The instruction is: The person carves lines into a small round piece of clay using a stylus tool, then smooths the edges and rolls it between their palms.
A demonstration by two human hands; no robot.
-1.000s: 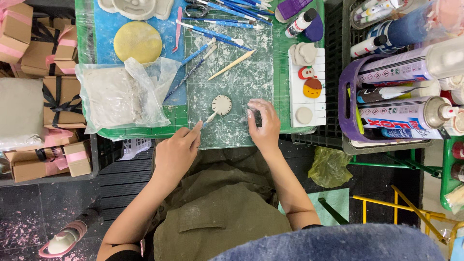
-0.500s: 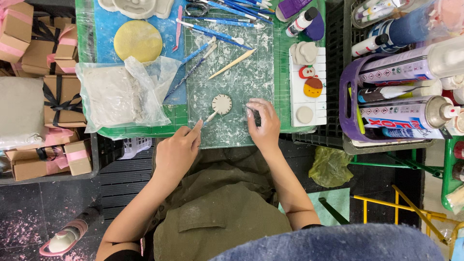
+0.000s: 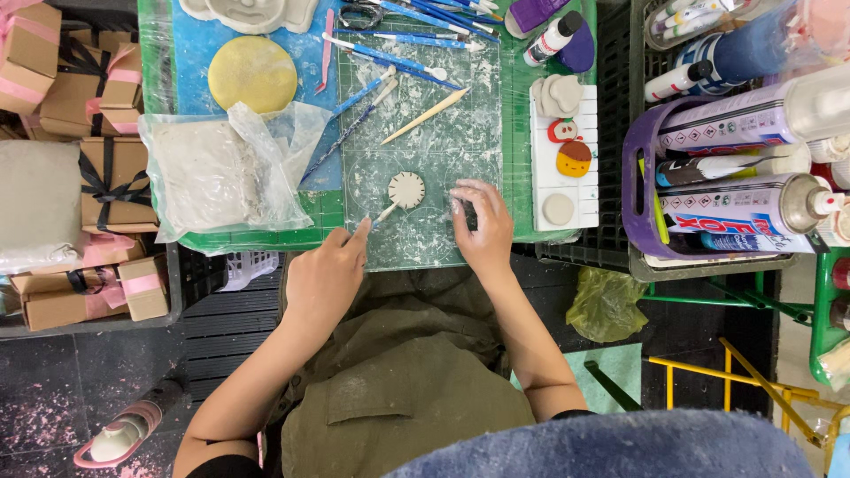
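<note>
Head view, looking straight down. Left hand (image 3: 323,279) pinched around a thin modelling tool (image 3: 382,214); tool tip touches the lower left edge of a small round clay disc (image 3: 406,189) with notched rim. Disc lies on the clear dusty work mat (image 3: 425,133), just beyond the left hand's fingertips and just left of the right hand. Right hand (image 3: 481,226) flat, fingers loosely spread, pressing the mat, holding nothing; it sits beside the disc, not touching it. Beyond the hands: wooden stick (image 3: 426,116) and blue-handled tools (image 3: 390,40) on the mat. Left of the left hand: plastic bag of grey clay (image 3: 208,173), yellow clay round (image 3: 252,73) beyond it. Right of the right hand: white tray (image 3: 567,177) with small painted clay figures; further right, purple basket (image 3: 639,177) of spray cans. All on green worktop (image 3: 518,133).
</note>
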